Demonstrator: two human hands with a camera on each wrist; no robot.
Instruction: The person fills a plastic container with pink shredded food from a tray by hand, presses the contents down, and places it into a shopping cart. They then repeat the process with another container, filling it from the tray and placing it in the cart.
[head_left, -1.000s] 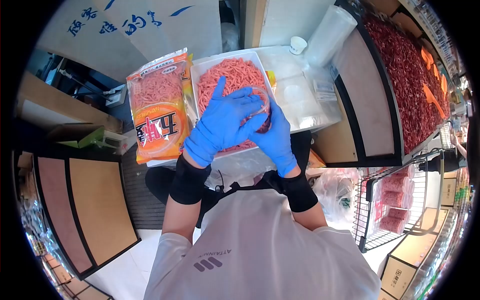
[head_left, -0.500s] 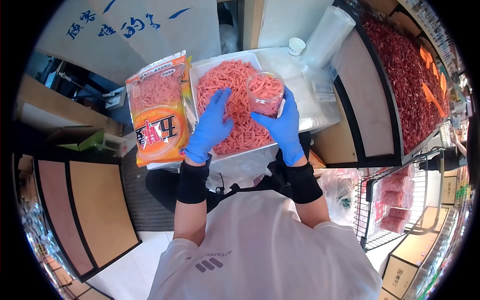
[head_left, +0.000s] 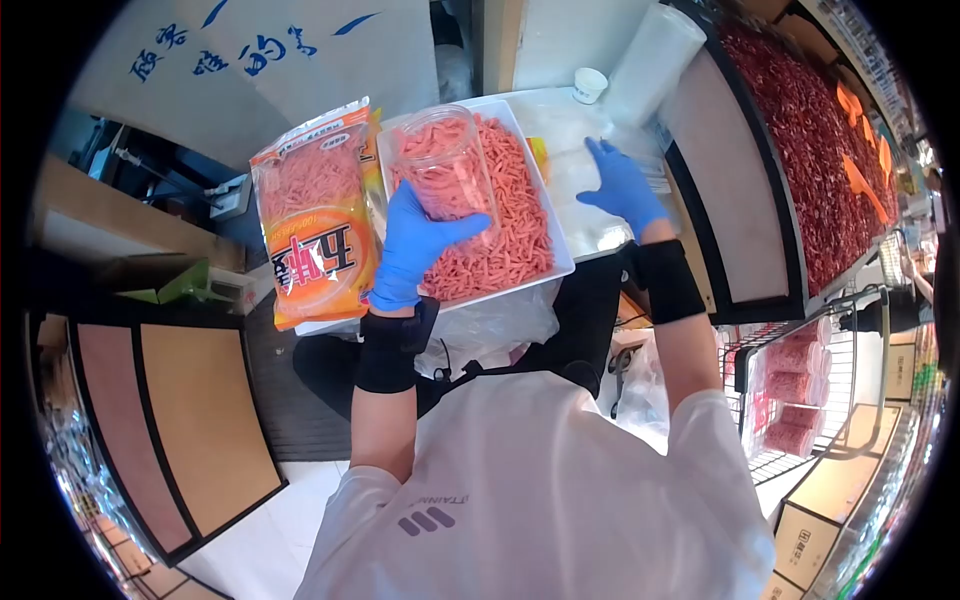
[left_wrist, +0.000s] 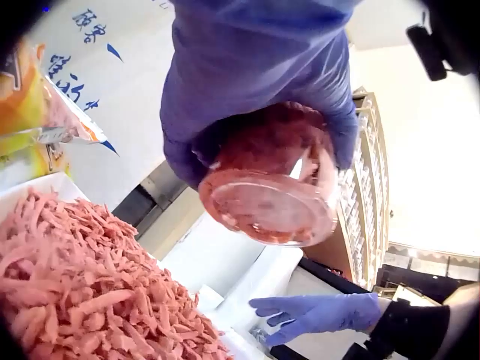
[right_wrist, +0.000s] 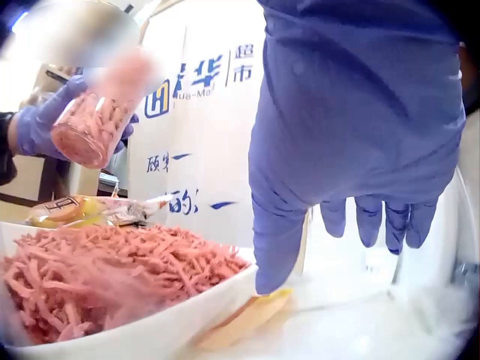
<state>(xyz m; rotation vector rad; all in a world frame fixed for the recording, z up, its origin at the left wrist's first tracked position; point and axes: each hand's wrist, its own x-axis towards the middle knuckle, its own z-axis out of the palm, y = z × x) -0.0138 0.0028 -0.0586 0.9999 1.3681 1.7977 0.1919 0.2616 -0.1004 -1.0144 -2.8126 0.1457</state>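
OK, L hand [head_left: 415, 245]: fingers curled round jar, thumb across its near end; firm grip.
Jar [head_left: 450, 170]: clear, tilted, in L fingers, held up over tub; full of pink strips, same look as the ones below.
R hand [head_left: 625, 185]: fingers [right_wrist: 367, 221] straight & spread, nothing in them; just past tub's R side, over clear plastic sheets [head_left: 575, 200]. Can't tell if they touch.
Tub [head_left: 562, 262]: white, below L fingers, to L of R fingers; heaped w/ pink meat strips [head_left: 515, 235].
Worktop [head_left: 540, 100]: white, beneath & beyond R fingers; carries tub & sheets.
Yellow wrapper [head_left: 540, 152]: btw tub's edge & R fingers.
Pkg [head_left: 318, 230]: orange/clear bag w/ pink strips, just L of L fingers, leaning by tub; another yellowish one partly hidden behind.
Cup [head_left: 589, 85]: small, white, beyond R fingers.
Plastic roll [head_left: 655, 60]: beyond R fingers, a bit to their R, nr cup.
Bin [head_left: 755, 255]: well R of R fingers; dark red shreds [head_left: 790, 170] w/ orange pieces [head_left: 858, 185] on top.
Cart [head_left: 740, 375]: wire, R of R fingers & closer to the body; clear containers [head_left: 793, 386] w/ pink contents inside.
Panel [head_left: 215, 100]: pale, blue lettering, well beyond L fingers.
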